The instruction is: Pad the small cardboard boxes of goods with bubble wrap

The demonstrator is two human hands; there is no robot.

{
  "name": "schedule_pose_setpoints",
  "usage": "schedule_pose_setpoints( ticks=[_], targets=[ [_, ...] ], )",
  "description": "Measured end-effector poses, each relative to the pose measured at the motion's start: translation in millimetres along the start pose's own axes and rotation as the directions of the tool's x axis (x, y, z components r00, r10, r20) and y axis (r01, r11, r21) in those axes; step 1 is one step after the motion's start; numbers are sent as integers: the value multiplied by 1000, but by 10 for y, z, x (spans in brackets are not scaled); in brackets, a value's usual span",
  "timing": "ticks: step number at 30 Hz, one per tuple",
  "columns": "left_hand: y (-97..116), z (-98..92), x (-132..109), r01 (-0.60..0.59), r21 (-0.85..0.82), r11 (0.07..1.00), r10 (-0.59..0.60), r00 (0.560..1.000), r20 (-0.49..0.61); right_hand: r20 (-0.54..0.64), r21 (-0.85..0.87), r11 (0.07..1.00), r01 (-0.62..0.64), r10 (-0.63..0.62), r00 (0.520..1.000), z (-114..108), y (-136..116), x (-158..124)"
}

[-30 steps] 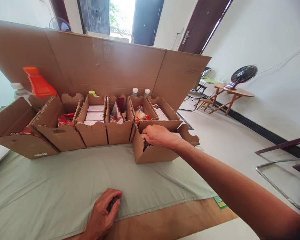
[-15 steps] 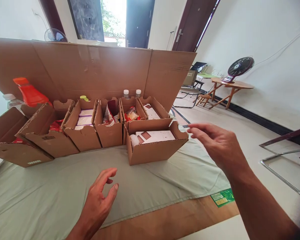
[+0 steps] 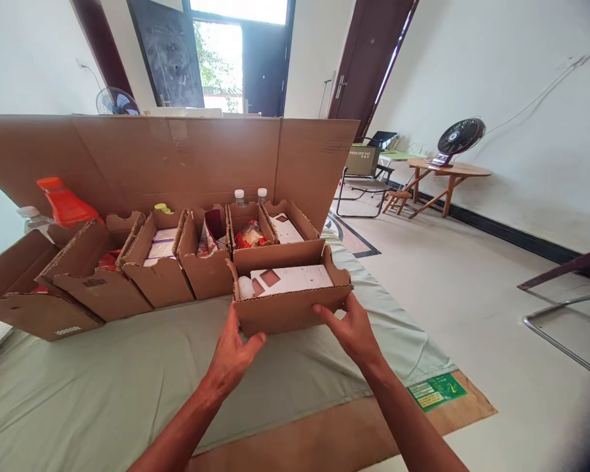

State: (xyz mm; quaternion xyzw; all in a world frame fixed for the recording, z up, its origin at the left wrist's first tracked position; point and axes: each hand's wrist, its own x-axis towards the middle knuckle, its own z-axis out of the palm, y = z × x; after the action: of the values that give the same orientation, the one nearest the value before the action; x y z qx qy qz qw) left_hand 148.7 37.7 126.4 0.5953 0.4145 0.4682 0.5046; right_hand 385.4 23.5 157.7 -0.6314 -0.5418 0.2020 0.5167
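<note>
A small open cardboard box stands on a grey-green cloth in front of a row of similar boxes. Inside it lies a white packet with brown squares. My left hand clasps the box's lower left corner, thumb on the front face. My right hand clasps the lower right corner, its thumb on the front and its fingers round the side. The box rests on the cloth between the two hands.
A row of several open boxes with snack packets stands behind, backed by an upright cardboard sheet. An orange bottle is at the left, two water bottles at the back. A fan on a round table and a chair stand to the right.
My right hand came out of the box, drew back, then closed on its right corner. My left hand lifted off the cloth and took the left corner.
</note>
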Motion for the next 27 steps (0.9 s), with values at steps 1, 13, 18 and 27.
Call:
schedule_pose_setpoints(
  ticks=[1, 13, 18, 27],
  targets=[
    [111, -27, -70, -4, -6, 1000, 4, 1000, -1, -21, -6, 1000, 23, -23, 1000, -49, -102, -53],
    [125, -493, -736, 25, 192, 981, 6, 987, -159, 18, 32, 995, 98, -99, 995, 199, -412, -606],
    [343, -626, -708, -44, 202, 978, 85, 975, -203, -16, 25, 988, 153, -153, 988, 228, -681, -610],
    [-116, -599, -920, 10, 247, 969, 52, 968, -244, -33, -77, 986, 145, -148, 988, 386, -335, -1014]
  ],
)
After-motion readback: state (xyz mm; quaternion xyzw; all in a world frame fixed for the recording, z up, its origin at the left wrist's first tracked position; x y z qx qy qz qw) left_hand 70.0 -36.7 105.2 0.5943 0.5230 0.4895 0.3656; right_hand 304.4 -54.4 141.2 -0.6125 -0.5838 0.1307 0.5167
